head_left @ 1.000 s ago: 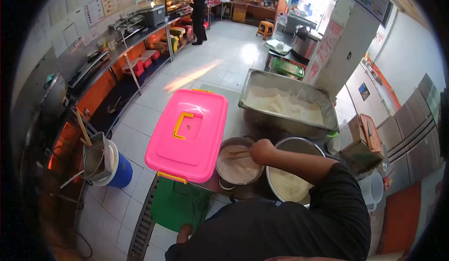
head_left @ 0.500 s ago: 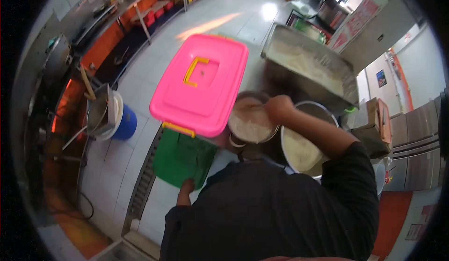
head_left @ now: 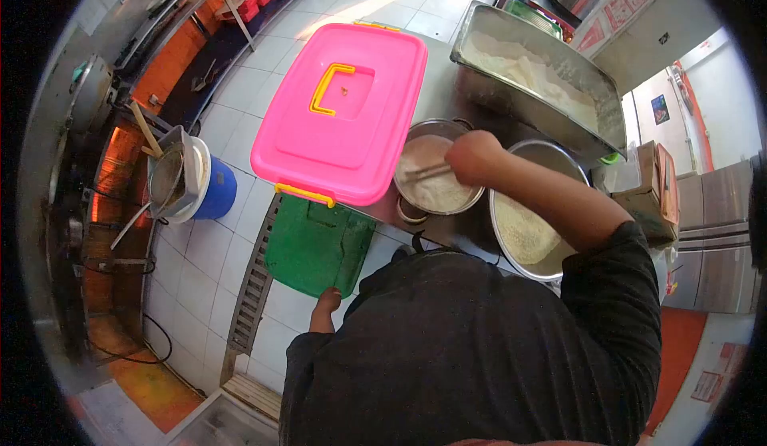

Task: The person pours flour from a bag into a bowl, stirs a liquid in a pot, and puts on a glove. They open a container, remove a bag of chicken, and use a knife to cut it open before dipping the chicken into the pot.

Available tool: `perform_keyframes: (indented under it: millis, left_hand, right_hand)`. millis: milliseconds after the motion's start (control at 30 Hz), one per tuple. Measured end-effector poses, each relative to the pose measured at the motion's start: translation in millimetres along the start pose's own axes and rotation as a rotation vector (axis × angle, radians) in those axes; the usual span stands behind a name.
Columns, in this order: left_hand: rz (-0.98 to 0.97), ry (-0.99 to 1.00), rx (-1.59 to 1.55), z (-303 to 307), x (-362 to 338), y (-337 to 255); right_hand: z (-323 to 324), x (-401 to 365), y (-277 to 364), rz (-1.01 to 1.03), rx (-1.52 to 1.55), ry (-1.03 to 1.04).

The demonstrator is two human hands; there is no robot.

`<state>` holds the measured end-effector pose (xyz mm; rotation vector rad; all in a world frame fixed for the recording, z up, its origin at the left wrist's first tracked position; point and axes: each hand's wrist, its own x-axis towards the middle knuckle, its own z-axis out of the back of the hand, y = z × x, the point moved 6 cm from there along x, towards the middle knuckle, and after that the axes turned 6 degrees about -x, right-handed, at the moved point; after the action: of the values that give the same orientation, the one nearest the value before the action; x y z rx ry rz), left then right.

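Observation:
My right hand (head_left: pixel 477 158) is closed on the end of a utensil (head_left: pixel 430 172), whose prongs or blades reach into a round metal pot (head_left: pixel 405 143) of pale, cloudy mixture. To the right of that pot stands a larger metal pot (head_left: pixel 497 230) with pale yellowish powder. My left hand (head_left: pixel 328 297) is low beside my body, at the lower edge of a green lid or bin top (head_left: pixel 307 242); its fingers are too small to read clearly. Left of the mixture sits a pink lidded box (head_left: pixel 343 126) with yellow handles.
A deep metal tray (head_left: pixel 471 51) of white powder stands behind the pots. On the left are a blue bucket (head_left: pixel 220 193) with a strainer on top and a metal counter. A floor drain grate (head_left: pixel 252 302) runs beside the green lid. Cardboard box (head_left: pixel 651 198) at right.
The view has shifted, so the pots and pink box appear higher in the frame. The utensil now shows more clearly, angled to the left of my right hand.

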<state>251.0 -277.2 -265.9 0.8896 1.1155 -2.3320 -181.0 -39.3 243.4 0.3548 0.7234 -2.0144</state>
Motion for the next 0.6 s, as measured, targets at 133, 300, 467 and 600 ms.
perform_keyframes:
  millis: [133, 300, 467, 600]
  left_hand:
    - [-0.081, -0.154, -0.066, 2.9, 16.3, 6.5]
    - [0.059, -0.207, -0.303, 10.5, -8.0, -2.6]
    - [0.039, -0.063, -0.079, 1.9, -28.8, -5.9]
    - [0.227, -0.018, -0.259, -10.7, -15.8, 34.2]
  right_hand:
    - [-3.4, -5.4, -24.8, -0.129, -0.013, 0.038]
    - [-9.3, -43.2, -6.4, 0.051, -0.118, 0.156]
    - [5.3, -41.6, 30.2, 0.173, -0.05, 0.068]
    - [-10.0, 1.5, 8.7, -0.005, -0.025, -0.143]
